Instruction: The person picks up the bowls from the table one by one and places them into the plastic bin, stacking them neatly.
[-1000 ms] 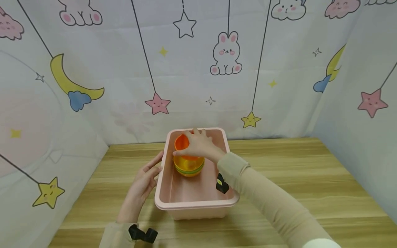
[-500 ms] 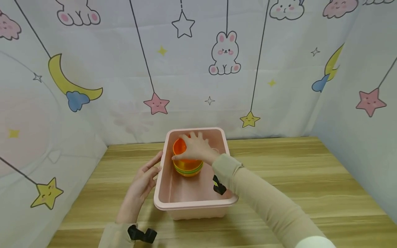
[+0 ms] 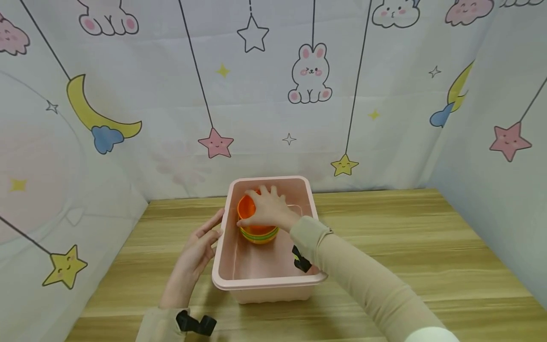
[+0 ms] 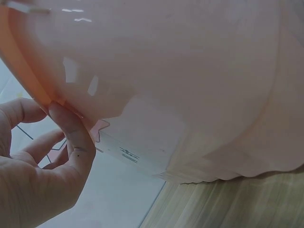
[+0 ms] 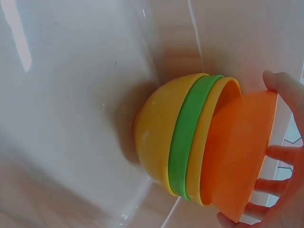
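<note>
A pink plastic bin [image 3: 273,284] stands on the table. My left hand [image 3: 194,254] holds its left rim, thumb and fingers pinching the edge in the left wrist view. Inside the bin, towards the back left, sits a nested stack: a yellow bowl [image 5: 154,133], a green bowl [image 5: 184,137] and another yellow bowl [image 5: 198,142]. My right hand [image 3: 271,209] reaches in from above and grips an orange bowl [image 5: 244,142] around its rim, fingers spread. The orange bowl's base is within the top yellow bowl; whether it touches the bottom is hidden.
The wood-grain table [image 3: 397,256] extends to both sides of the bin. A white curtain [image 3: 265,109] printed with stars, moons and rabbits hangs behind and at the sides. The bin's walls surround the stack.
My right hand has moved down and slightly towards me with the orange bowl, which sits lower in the stack. The left hand stays at the bin's rim.
</note>
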`<state>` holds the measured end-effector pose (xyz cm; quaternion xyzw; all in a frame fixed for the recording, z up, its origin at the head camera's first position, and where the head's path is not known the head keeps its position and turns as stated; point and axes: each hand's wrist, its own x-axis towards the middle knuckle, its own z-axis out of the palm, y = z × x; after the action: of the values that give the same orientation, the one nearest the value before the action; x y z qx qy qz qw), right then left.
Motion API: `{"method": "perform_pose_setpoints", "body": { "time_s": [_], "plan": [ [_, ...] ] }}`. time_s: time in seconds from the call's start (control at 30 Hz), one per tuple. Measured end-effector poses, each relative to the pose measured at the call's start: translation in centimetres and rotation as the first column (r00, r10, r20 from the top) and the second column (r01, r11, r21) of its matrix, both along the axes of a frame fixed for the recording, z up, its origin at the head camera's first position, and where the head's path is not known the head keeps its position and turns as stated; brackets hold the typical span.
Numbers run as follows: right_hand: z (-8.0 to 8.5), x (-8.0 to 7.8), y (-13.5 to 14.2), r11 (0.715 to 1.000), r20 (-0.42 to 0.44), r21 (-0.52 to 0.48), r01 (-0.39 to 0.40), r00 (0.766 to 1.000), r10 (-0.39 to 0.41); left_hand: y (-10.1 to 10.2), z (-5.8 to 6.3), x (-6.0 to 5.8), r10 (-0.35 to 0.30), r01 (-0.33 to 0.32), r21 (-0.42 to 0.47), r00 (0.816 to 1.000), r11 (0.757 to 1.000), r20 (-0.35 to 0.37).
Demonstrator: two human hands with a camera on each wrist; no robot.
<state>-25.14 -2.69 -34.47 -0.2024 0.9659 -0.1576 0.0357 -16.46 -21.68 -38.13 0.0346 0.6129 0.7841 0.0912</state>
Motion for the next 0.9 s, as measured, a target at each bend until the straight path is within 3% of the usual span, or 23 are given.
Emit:
{"method": "perform_pose_setpoints", "body": {
  "time_s": [0.9],
  "plan": [
    [-0.30, 0.01, 0.07, 0.996, 0.053, 0.043, -0.076, 0.996, 0.074, 0.01, -0.13, -0.02, -0.008, 0.008, 0.019, 1.000, 1.000, -0.007]
  ]
}}
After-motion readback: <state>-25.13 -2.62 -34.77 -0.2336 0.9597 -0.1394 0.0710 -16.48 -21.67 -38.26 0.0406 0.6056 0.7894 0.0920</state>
